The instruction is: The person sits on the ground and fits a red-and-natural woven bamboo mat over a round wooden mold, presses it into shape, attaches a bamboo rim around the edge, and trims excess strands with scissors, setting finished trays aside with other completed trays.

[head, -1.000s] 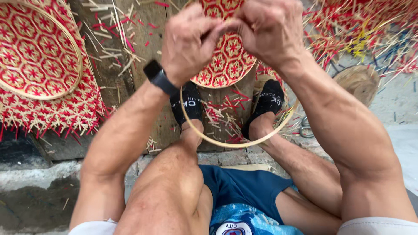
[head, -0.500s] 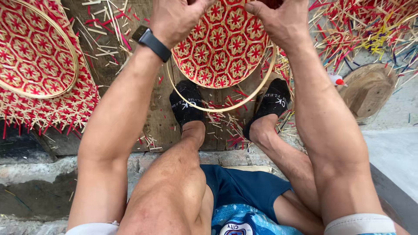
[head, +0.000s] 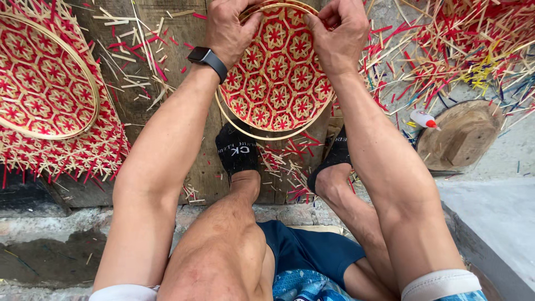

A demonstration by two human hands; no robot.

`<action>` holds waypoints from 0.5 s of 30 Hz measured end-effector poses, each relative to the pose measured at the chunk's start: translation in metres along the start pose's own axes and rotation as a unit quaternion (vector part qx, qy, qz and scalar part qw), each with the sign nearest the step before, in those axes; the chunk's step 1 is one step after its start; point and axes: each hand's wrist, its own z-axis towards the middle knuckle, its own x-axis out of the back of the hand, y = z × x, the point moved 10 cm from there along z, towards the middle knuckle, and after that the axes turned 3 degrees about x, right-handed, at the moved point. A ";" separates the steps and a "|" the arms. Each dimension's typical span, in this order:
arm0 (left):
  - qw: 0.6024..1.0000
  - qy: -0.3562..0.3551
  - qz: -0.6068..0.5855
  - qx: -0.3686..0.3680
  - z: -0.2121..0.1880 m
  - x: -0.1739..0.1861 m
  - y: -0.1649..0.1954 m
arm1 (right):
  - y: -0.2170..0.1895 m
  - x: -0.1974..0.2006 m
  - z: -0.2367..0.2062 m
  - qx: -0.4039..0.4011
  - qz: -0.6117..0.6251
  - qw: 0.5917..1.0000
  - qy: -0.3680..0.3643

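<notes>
A round woven bamboo tray (head: pixel 276 72) in red and natural strips, with a thin hoop rim, is held upright-tilted in front of me above my feet. My left hand (head: pixel 229 27) grips its upper left edge, fingers curled over the rim; a black watch (head: pixel 208 60) sits on that wrist. My right hand (head: pixel 337 34) grips the upper right edge the same way. A loose bamboo hoop (head: pixel 253 132) hangs just below the tray. My feet in black socks (head: pixel 237 149) rest on wooden planks.
A second woven tray (head: pixel 42 78) with untrimmed strip ends lies at the left. Loose red and natural bamboo strips (head: pixel 446 50) pile at the upper right. A small glue bottle (head: pixel 423 119) lies beside a round wooden block (head: pixel 465 134). A concrete ledge runs at the right.
The tray has shifted up and away from my feet, and both hands have moved up with it along its upper rim. The view has tilted down slightly.
</notes>
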 end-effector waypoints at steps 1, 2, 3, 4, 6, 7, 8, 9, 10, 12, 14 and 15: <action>1.000 0.003 -0.011 0.006 0.000 0.001 -0.001 | 0.001 -0.001 0.000 -0.002 -0.008 1.000 0.002; 1.000 0.005 -0.022 0.014 0.000 0.001 -0.002 | 0.002 -0.002 0.000 0.001 -0.011 1.000 0.000; 1.000 0.008 -0.021 0.010 0.000 0.001 -0.001 | 0.001 -0.003 0.000 0.004 -0.016 1.000 0.000; 1.000 0.010 -0.020 0.007 0.000 0.000 -0.001 | 0.001 -0.003 0.001 0.007 -0.020 1.000 -0.001; 1.000 0.016 -0.015 0.011 0.000 -0.001 -0.002 | -0.001 -0.004 0.003 0.007 -0.014 1.000 -0.017; 1.000 0.019 -0.011 0.017 0.001 -0.002 -0.004 | -0.003 -0.002 0.004 0.007 -0.012 1.000 -0.024; 0.999 0.022 -0.008 0.024 0.001 -0.003 -0.006 | -0.006 0.004 0.006 0.009 0.016 1.000 -0.012; 0.999 0.017 -0.017 0.027 0.001 -0.006 -0.008 | -0.009 0.012 0.007 0.011 0.043 0.999 -0.002; 0.999 0.012 -0.026 0.032 0.001 -0.008 -0.010 | -0.013 0.019 0.009 0.013 0.070 0.997 0.007; 0.999 0.002 -0.024 0.036 0.002 -0.012 -0.013 | -0.015 0.025 0.013 -0.010 0.071 0.996 -0.053; 0.999 -0.010 0.001 0.035 0.001 -0.015 -0.014 | -0.022 0.029 0.016 -0.013 0.081 0.991 -0.102; 0.999 -0.019 0.013 0.048 0.001 -0.017 -0.017 | -0.026 0.030 0.018 -0.004 0.092 0.988 -0.121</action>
